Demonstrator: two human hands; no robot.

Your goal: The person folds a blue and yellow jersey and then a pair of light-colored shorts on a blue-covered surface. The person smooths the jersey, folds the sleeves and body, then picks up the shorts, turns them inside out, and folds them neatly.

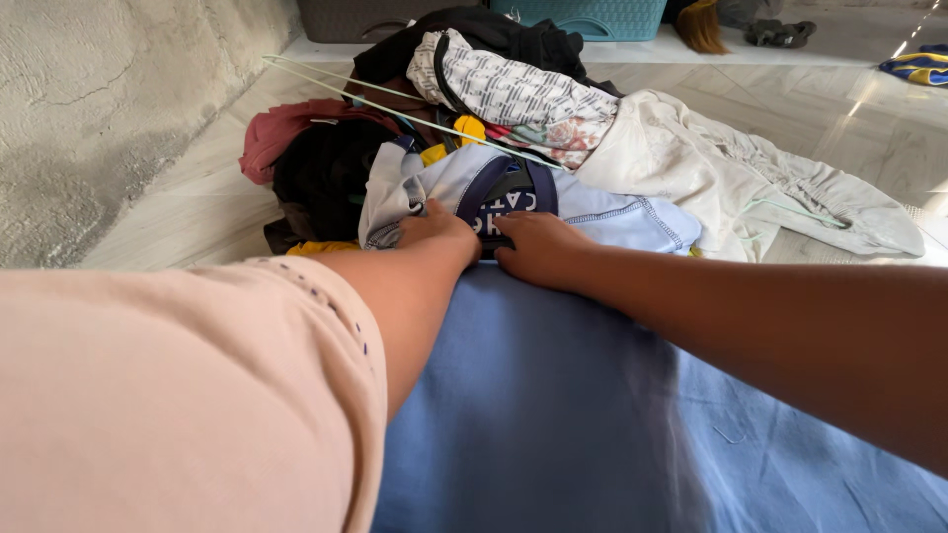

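One view only, head cam, so you have no second view and no overlap. It sits above your shoulders, pitched down and forward toward 12 o'clock, low over the floor. Very near: your left sleeve (188,395) fills 7–8 o'clock, your right forearm (790,345) cuts in from 4. The clothes pile (464,118) sits at 12, mid-distance. The wall (109,109) runs along 10, and the baskets (583,18) clip the top edge.
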